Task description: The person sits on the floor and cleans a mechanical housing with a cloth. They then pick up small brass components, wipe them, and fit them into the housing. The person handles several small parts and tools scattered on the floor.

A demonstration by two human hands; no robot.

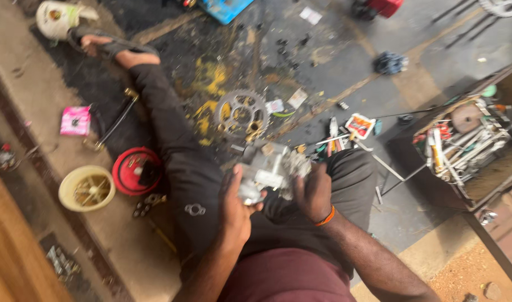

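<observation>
Two hands meet over one grey metal engine part [270,170], held above the person's lap near the middle of the view. Left hand [235,204] grips the part's near-left underside, fingers wrapped up around it. Right hand [313,193] clasps the part's right side, an orange wristband [326,217] on that wrist. Part is blurred; small fittings and a pale ribbed section show, finer detail unreadable.

Person sits on the floor [334,67], dark trousers, left leg stretched out toward far left, foot in a sandal [107,47]. Floor is concrete, oil-stained, with yellow paint patches.

Just beyond the part, on the floor: a toothed sprocket [241,113]. To the right of it, a scatter of hand tools [340,140] and a small red-and-white packet [360,125]. Farther right, a dark wooden toolbox [468,145] crowded with wrenches and other metal tools. A blue rag [390,62] lies far right of centre.

Left side, on a pale raised ledge [43,151]: a red round cover [137,170] touching the outstretched leg, a cream round cover [87,188] just beside it, a pink packet [75,120] farther off, a black hose with brass ends [116,120] between packet and leg. A white container [57,18] sits at far left, near the sandal.
</observation>
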